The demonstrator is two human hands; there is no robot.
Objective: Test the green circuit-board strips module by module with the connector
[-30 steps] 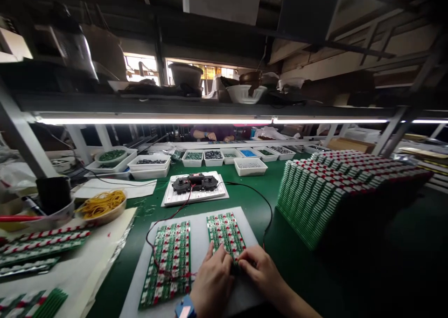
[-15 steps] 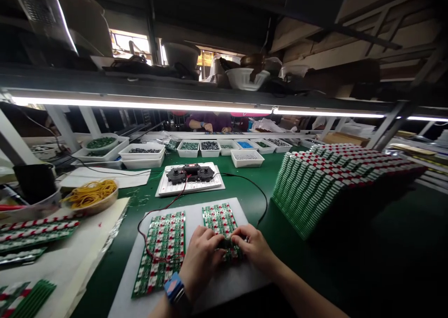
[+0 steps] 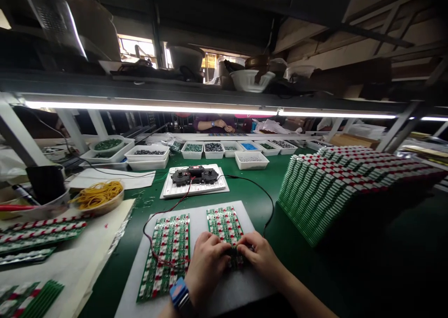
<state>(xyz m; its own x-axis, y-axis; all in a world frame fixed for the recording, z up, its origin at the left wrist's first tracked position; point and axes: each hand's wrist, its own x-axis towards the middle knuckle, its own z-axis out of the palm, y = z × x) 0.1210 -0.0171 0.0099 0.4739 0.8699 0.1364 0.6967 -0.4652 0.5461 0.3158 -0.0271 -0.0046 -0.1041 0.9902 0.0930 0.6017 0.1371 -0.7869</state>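
My left hand [image 3: 209, 261], with a blue band and dark watch [image 3: 180, 293] on its wrist, bends over the lower part of the right-hand circuit board panel [image 3: 224, 222]. Its thumb and forefinger are closed together there. My right hand [image 3: 258, 256] pinches at the same spot from the other side, fingertips almost meeting the left ones. Whatever they grip is small, dark and mostly hidden by the fingers. A second circuit board panel [image 3: 168, 248], green with white and red parts, lies to the left with red and black wires across it. Both panels rest on a whitish mat [image 3: 206, 210].
Behind the mat, a black twin-wheeled device [image 3: 195, 175] sits on a white tray [image 3: 224, 190], its wires trailing forward. A tall stack of panels [image 3: 315, 197] stands right. Parts bins [image 3: 252, 161] line the back; rubber bands [image 3: 98, 195] fill a bowl left. A co-worker's hands [image 3: 220, 124] show beyond.
The view has shifted slightly, so the bench appears a little further right and lower. My hands stay over the right panel, with fingertips slightly repositioned. The co-worker's hands have come together.
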